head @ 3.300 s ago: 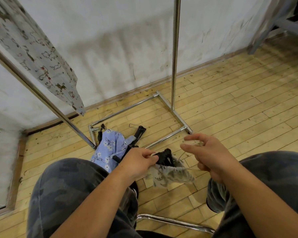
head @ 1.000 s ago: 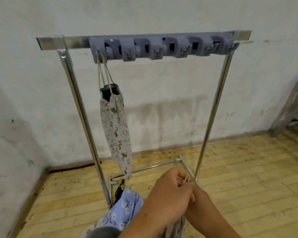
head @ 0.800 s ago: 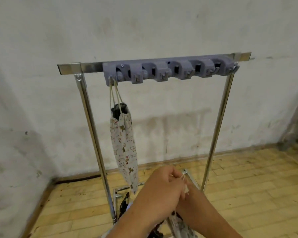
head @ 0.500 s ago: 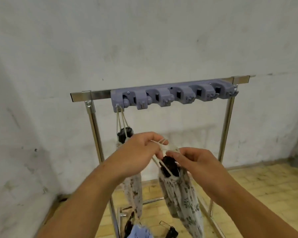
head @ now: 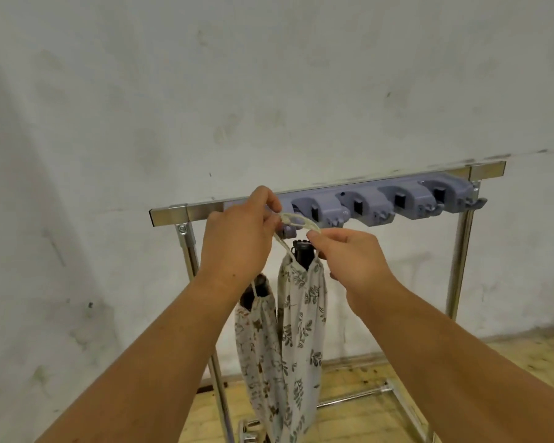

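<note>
A leaf-print drawstring bag (head: 303, 318) with a black object showing at its mouth hangs from its cord loop (head: 296, 220). My left hand (head: 237, 241) pinches the loop's left end and my right hand (head: 349, 260) pinches its right end. The loop is stretched just in front of the grey hook strip (head: 381, 206), near its left end. A second printed bag (head: 256, 340) hangs to the left and behind, its top hidden by my left hand.
The hook strip is fixed to the top bar of a chrome rack (head: 186, 251) standing against a stained white wall. The rack's right post (head: 458, 266) and floor bars (head: 349, 399) stand on a wooden plank floor.
Both hands have lifted the leaf-print bag from the floor to the rack's hook strip, and my view has risen from the floor to the rack's top bar.
</note>
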Motion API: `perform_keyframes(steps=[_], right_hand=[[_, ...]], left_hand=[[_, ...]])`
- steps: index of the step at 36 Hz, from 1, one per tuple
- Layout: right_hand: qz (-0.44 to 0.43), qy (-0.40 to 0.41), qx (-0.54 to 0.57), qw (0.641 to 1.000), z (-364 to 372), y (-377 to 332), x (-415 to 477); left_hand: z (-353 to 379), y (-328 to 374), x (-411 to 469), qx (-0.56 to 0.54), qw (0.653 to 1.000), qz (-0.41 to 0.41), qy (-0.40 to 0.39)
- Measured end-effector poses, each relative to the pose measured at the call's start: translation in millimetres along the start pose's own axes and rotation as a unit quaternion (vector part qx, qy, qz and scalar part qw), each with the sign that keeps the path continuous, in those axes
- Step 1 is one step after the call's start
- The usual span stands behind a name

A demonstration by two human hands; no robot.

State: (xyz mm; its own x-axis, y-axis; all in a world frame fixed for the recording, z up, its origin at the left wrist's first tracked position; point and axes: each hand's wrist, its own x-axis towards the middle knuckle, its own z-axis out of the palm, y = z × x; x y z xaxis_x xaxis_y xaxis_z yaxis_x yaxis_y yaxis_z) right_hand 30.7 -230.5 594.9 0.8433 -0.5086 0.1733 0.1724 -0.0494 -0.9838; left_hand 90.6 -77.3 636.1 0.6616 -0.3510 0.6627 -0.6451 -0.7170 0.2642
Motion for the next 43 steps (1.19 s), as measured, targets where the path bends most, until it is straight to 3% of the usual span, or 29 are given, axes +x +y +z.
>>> perform_keyframes(steps=[3, 8, 14, 16, 18, 20, 24, 27, 32, 35, 39, 43], right_hand=[[-0.004, 0.009, -0.037, 0.999, 3, 20, 10], [-0.024, -0.044, -0.079, 0.996, 5, 58, 2], [-0.018, -0.014, -0.054, 0.998, -9, 90, -10], [0.010, -0.007, -0.050, 0.999, -16, 109, -16], [0.035, 0.000, -0.060, 0.998, -26, 136, -20], [0.063, 0.010, -0.069, 0.996, -38, 168, -26], [0.143, 0.023, -0.080, 0.986, -63, 245, -47], [0.211, 0.035, -0.100, 0.972, -81, 316, -73], [0.299, 0.044, -0.137, 0.943, -104, 420, -110], [0.338, 0.038, -0.156, 0.927, -117, 464, -127], [0.379, 0.029, -0.180, 0.907, -134, 523, -145], [0.403, 0.003, -0.239, 0.883, -160, 576, -159]], left_hand=[[17, -8, -3, 0.027, 1.000, 0.012, -0.004], [24, -8, -24, 0.096, 0.993, 0.049, 0.051], [32, -5, -89, 0.027, 0.987, 0.097, 0.128], [49, -11, -126, -0.022, 0.989, 0.125, 0.077], [76, -21, -163, -0.091, 0.990, 0.100, -0.030], [108, -30, -198, -0.152, 0.977, 0.019, -0.146], [178, -59, -258, -0.230, 0.914, -0.147, -0.301], [223, -80, -290, -0.219, 0.914, -0.172, -0.296], [305, -111, -343, -0.235, 0.866, -0.300, -0.323], [346, -130, -380, -0.225, 0.856, -0.298, -0.359], [405, -161, -438, -0.180, 0.815, -0.325, -0.445], [453, -196, -477, -0.111, 0.803, -0.323, -0.489]])
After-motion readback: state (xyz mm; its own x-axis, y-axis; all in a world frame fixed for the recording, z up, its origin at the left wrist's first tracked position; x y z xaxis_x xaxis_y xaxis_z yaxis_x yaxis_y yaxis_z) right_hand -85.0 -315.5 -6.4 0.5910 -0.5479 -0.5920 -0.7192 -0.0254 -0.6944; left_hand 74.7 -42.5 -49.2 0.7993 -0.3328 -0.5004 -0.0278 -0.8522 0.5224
